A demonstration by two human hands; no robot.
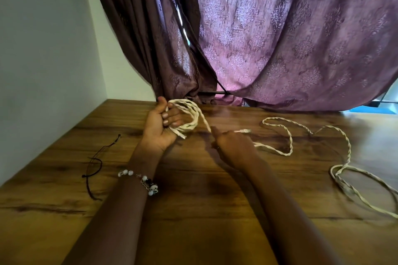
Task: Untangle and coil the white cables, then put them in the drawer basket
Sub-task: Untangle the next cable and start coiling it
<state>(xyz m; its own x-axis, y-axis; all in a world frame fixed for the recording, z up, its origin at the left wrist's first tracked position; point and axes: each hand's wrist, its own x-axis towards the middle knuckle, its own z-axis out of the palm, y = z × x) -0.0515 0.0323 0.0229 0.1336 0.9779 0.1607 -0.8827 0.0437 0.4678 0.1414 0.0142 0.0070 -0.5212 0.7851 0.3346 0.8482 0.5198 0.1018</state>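
Note:
Twisted white cables [288,135] snake across the wooden table [193,211] from the middle to the right edge. Several loops form a coil [191,114] around the fingers of my left hand [161,125], which is raised palm up near the table's back edge; one plug end hangs at the palm's base. My right hand [232,144] pinches the strand running from the coil, just right of my left hand. Another plug end [244,130] lies beside my right fingers. No drawer basket is in view.
A thin black cord [94,163] lies on the table to the left. A white wall stands at left and purple patterned curtains [280,49] hang behind the table's back edge. A beaded bracelet is on my left wrist.

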